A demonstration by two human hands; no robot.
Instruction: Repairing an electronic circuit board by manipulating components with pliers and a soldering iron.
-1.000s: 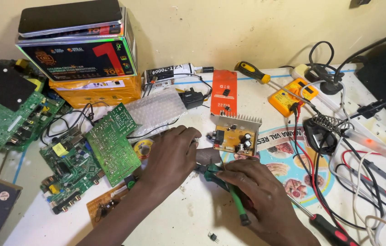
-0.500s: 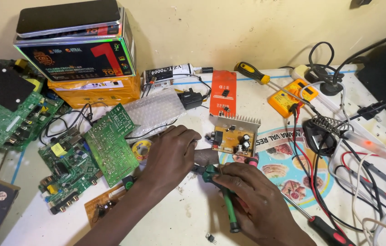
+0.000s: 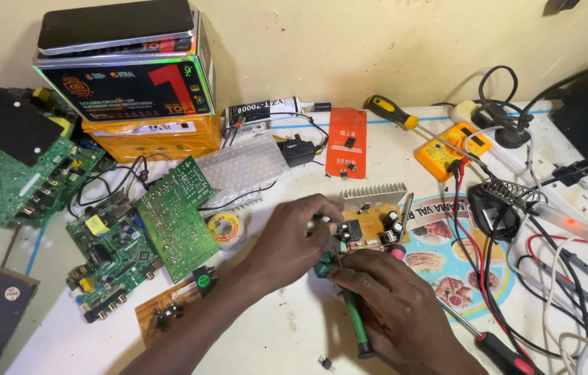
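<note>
My left hand (image 3: 292, 239) reaches in from the lower left, its fingertips pinched at the left edge of a small orange circuit board (image 3: 371, 221). The board carries black capacitors and a ribbed metal heat sink (image 3: 374, 195) along its far side. Just below the board, my right hand (image 3: 394, 305) is closed around a green-handled hand tool (image 3: 356, 328). The tool's head (image 3: 326, 264) sits between my two hands by the board's near left corner, and its handle points down toward me. The tool's tip is hidden by my fingers.
Green circuit boards (image 3: 172, 215) and a solder roll (image 3: 226, 229) lie to the left, and stacked boxes (image 3: 134, 90) stand at the back. A yellow multimeter (image 3: 446, 142), a soldering stand (image 3: 499, 198) and tangled cables fill the right. A red-handled screwdriver (image 3: 509, 347) and a small loose component (image 3: 326, 362) lie near me.
Both hands have closed in on the orange board. The green tool's handle has swung from pointing lower right to almost straight down.
</note>
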